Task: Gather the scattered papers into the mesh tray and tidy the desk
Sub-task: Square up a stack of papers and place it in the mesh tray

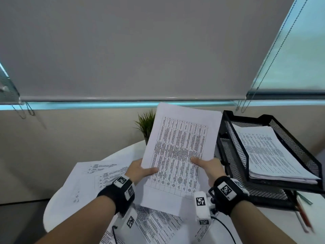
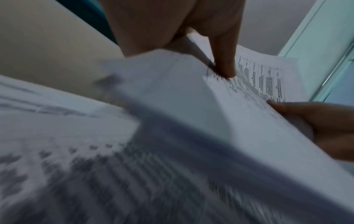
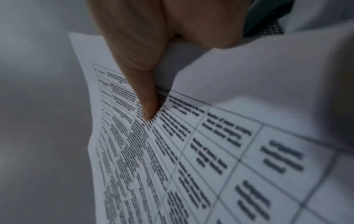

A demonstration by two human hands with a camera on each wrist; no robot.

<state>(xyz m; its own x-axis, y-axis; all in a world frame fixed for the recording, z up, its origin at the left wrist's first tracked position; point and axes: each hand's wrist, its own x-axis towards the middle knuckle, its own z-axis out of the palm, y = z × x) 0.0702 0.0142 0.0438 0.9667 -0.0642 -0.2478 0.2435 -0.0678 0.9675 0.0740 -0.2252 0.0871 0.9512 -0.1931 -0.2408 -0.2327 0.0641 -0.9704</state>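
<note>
Mesh tray [image 1: 235,147] beside right hand [image 1: 208,166]; both hands pinch sheet [image 1: 177,152]; left hand [image 1: 139,170]; plant [image 1: 146,124] behind.

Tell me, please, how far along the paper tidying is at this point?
Partly done. A stack of papers already lies in the top mesh tray. In hand: the left hand and right hand both pinch a printed sheet lifted above the desk. Left: several loose sheets lie spread on the desk, and pencils lie beside the tray.
</note>
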